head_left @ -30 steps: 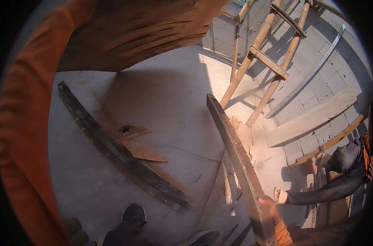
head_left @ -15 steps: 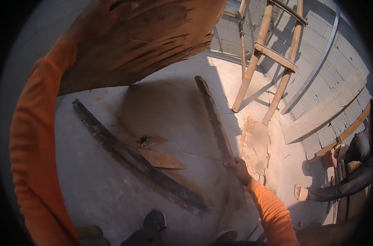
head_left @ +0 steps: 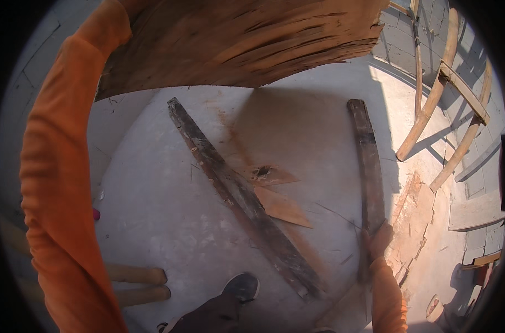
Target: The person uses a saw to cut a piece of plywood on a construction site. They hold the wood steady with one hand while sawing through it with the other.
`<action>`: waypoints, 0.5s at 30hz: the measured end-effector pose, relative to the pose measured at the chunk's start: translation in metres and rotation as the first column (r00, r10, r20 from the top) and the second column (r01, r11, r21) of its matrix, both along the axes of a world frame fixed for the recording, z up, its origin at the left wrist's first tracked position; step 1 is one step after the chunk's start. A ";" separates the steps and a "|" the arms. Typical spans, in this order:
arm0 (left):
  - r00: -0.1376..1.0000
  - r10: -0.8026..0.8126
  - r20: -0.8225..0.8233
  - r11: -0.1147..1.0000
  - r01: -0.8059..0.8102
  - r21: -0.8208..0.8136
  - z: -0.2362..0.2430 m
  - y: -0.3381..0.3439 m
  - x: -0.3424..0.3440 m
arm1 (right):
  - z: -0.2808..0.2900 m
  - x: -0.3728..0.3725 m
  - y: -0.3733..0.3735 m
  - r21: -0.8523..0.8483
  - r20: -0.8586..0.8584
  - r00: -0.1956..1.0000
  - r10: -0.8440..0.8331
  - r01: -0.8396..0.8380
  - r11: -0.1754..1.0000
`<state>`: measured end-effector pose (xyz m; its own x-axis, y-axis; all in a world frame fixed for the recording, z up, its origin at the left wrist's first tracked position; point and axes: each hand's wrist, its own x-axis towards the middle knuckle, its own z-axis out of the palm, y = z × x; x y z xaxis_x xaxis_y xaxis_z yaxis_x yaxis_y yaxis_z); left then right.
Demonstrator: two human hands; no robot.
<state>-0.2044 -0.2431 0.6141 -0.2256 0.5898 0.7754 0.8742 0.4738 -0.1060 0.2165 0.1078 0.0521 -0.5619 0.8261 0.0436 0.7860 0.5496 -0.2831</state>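
A large splintered plywood sheet (head_left: 247, 44) stands tilted up at the top of the view. My left hand (head_left: 131, 6) reaches up to it and holds it near its left side; the picture's upper edge cuts off the fingers. On the right, my right hand (head_left: 379, 240) is wrapped round the near part of a dark, weathered wooden plank (head_left: 367, 155). Another long dark plank (head_left: 238, 191) lies slanting across the floor between my arms. Beside that plank are a broken piece of thin wood (head_left: 280, 205) and a scrap with a dark hole (head_left: 277, 176).
A bamboo ladder (head_left: 430, 125) leans at the grey block wall (head_left: 399, 39) on the right. Two round poles (head_left: 139, 284) jut in at lower left, near my shoe (head_left: 242, 287). Reddish debris (head_left: 410, 208) lies along a floor crack. Another person's sandalled foot (head_left: 434, 308) shows at lower right.
The view has swung left, so the planks and ladder sit further right in it. My right hand stays on the same plank, and the plywood remains raised at my left hand.
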 end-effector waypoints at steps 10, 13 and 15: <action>1.000 0.004 -0.004 1.000 -0.004 0.001 0.012 0.015 -0.002 | 0.026 0.018 -0.207 -0.204 -0.331 0.570 0.752 -0.821 0.533; 0.999 0.000 0.032 1.000 0.000 -0.012 0.016 0.013 0.003 | 0.012 0.011 -0.210 -0.250 -0.317 0.629 0.709 -0.777 0.578; 0.998 0.006 0.070 1.000 -0.006 0.006 0.013 0.001 0.000 | 0.007 0.014 -0.218 -0.245 -0.269 0.689 0.673 -0.725 0.644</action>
<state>-0.2043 -0.2422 0.6267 -0.2830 0.5838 0.7610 0.8766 0.4793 -0.0417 0.2303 -0.1106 0.0592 -0.9855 0.1694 -0.0107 0.1406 0.7799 -0.6099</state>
